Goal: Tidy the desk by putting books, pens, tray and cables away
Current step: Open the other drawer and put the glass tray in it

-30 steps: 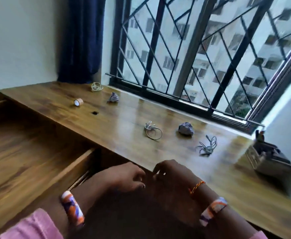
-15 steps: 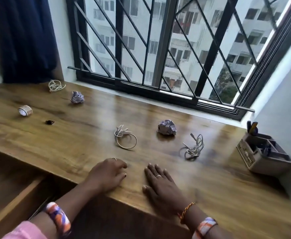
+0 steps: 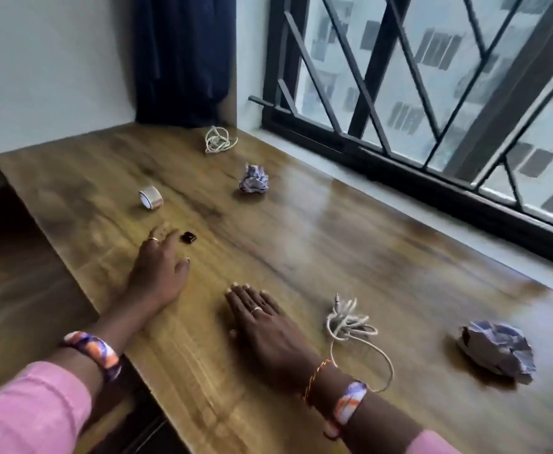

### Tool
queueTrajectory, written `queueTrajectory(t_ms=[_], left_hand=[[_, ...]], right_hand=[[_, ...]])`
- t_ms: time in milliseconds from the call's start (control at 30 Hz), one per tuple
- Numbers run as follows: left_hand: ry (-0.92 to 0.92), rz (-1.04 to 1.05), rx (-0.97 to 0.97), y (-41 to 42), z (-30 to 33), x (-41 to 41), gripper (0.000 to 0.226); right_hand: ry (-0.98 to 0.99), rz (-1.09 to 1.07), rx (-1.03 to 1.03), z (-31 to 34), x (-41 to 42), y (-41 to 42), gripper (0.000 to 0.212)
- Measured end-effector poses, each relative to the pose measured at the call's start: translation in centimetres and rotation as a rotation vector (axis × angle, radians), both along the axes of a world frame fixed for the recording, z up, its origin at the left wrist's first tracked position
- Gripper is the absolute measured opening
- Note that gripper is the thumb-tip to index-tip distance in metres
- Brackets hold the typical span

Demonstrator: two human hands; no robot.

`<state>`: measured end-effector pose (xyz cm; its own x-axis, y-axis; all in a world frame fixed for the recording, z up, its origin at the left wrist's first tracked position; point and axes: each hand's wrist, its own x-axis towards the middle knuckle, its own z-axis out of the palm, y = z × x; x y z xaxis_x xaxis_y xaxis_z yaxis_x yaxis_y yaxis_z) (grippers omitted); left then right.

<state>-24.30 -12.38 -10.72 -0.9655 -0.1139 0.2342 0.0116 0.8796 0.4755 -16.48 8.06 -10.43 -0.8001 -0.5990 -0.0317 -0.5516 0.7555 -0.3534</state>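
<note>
left hand: has slid out since half a second ago, fingers loosely spread, holding nothing, tips right by the small dark chip
right hand: flat on the desk, stays empty
meaning: guessing the chip or tape roll goes next
cables: two, near cable beside the right hand, far cable by the curtain
paper wads: two
tape: one

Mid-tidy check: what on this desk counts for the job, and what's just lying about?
For the job:
near coiled cable
far coiled cable

Lying about:
tape roll
two crumpled paper balls, far and near
small dark object by the left hand
</note>
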Motion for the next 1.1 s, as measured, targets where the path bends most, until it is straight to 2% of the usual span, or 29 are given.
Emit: queueTrajectory(t_ms=[33,133,267,367,433,500,633,733,800,833,867,933,1000,1033,1100], left_hand=[[0.009,0.055,0.008,-0.8,0.1,-1.2,0.058],[0.035,0.149,-0.017,-2.9,0.3,-4.6,0.071],[-0.127,0.18,-0.177,-4.4,1.6,-9.1,0.085],[-0.312,0.112,-0.3,-4.9,2.9,-12.5,0.059],[-0.352,0.043,-0.383,-4.8,3.1,-13.2,0.037],[-0.253,-0.011,-0.376,-4.7,3.0,-12.1,0.023],[-0.071,-0.078,-0.452,-4.8,1.4,-6.0,0.016],[-0.037,-0.117,-0.52,-4.9,0.4,-0.2,0.006],[-0.012,-0.142,-0.501,-4.4,0.3,3.9,0.017],[0.004,-0.162,-0.485,-4.2,0.3,6.0,0.024],[0.013,-0.178,-0.461,-3.8,0.6,8.1,0.027],[-0.051,-0.191,-0.337,-3.6,1.4,11.2,0.018],[-0.105,-0.15,-0.182,-4.1,2.4,13.9,0.009],[-0.095,-0.121,-0.098,-4.5,2.9,15.2,0.008],[-0.072,-0.036,0.048,-5.4,4.1,17.6,0.013]], right_hand=[[-0.012,0.007,-0.015,0.0,-1.6,-0.9,0.057],[-0.007,0.006,-0.072,-0.2,-5.9,-3.8,0.061],[0.012,-0.012,-0.117,-0.6,-10.8,-7.8,0.068],[0.024,0.0,-0.063,-0.7,-12.9,-9.4,0.055],[0.037,0.013,-0.027,-0.8,-13.0,-9.5,0.046],[0.092,0.035,-0.037,-1.0,-12.3,-9.1,0.043],[0.153,0.07,-0.057,-1.1,-9.3,-7.8,0.042],[0.135,0.121,0.02,-0.7,-5.9,-6.9,0.049],[0.15,0.137,0.08,-0.3,-3.7,-6.4,0.063],[0.199,0.146,0.116,-0.4,-2.8,-6.1,0.062],[0.212,0.137,0.111,-0.3,-1.7,-5.7,0.055],[0.249,0.103,0.109,-0.1,0.9,-5.5,0.045],[0.161,0.03,0.089,0.9,3.5,-5.5,0.043],[0.159,0.027,0.111,1.3,4.7,-5.2,0.042],[0.229,0.028,0.14,1.1,6.9,-5.1,0.027]])
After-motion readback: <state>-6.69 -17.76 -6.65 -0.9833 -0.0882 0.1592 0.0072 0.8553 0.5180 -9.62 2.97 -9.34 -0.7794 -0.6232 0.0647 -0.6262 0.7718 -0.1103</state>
